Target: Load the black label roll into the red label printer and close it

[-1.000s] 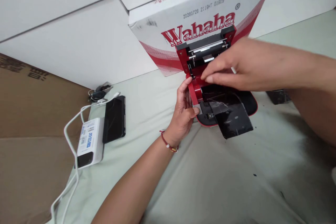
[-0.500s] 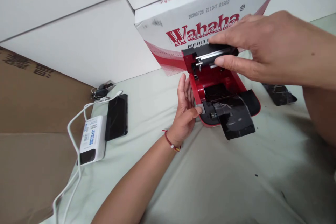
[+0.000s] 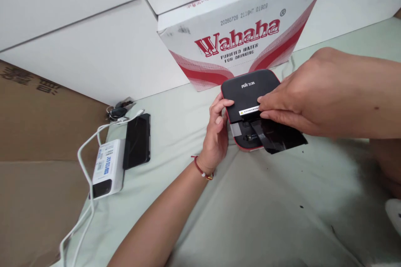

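A small red-and-black receipt printer [image 3: 247, 91] sits on the pale green cloth, its black lid down. White lettering and a warning label [image 3: 249, 111] mark the lid. From the slot at its front a strip of glossy black paper [image 3: 278, 139] hangs out. My left hand [image 3: 216, 123] grips the printer's left side, fingers curled, one tip on the lid's edge. My right hand [image 3: 291, 102] is closed at the right front edge of the lid, thumb and fingers together, covering that corner and part of the label.
Behind the printer stands a white-and-red water carton [image 3: 238, 37] against white panels. To the left lie a black phone [image 3: 137, 142], a white power bank [image 3: 109, 167] with a white cable [image 3: 82, 148], and keys [image 3: 118, 110]. A brown cardboard box [image 3: 44, 133] borders the far left.
The printer's lid, raised before with its roller and red inside showing, has swung down over the body. My right hand came down with it, and my left fingers shifted up the side.
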Demonstrator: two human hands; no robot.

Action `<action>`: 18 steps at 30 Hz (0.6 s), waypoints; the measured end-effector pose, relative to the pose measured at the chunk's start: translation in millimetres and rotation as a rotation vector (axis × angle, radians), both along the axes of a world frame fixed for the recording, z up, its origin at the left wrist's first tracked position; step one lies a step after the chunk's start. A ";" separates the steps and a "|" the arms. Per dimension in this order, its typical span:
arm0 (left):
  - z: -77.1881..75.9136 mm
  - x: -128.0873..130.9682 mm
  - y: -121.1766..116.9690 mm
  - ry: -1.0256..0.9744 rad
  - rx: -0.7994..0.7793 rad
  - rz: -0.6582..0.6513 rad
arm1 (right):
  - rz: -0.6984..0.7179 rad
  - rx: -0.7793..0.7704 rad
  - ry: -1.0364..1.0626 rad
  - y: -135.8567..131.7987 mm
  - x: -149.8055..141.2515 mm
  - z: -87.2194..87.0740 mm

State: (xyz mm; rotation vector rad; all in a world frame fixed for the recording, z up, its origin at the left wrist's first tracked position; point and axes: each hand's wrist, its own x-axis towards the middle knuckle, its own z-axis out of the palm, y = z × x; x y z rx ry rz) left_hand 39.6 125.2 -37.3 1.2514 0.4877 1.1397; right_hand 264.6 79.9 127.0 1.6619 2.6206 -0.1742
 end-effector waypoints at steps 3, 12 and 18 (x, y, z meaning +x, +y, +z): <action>3.0 1.8 1.2 -0.013 0.000 -0.002 | -0.023 -0.040 -0.239 5.5 -11.6 14.7; 2.8 -6.1 6.1 0.014 -0.041 -0.093 | -0.082 -0.048 0.099 10.2 11.6 9.5; 5.3 -5.3 5.0 0.000 -0.019 -0.118 | -0.123 0.036 0.055 9.4 0.9 8.1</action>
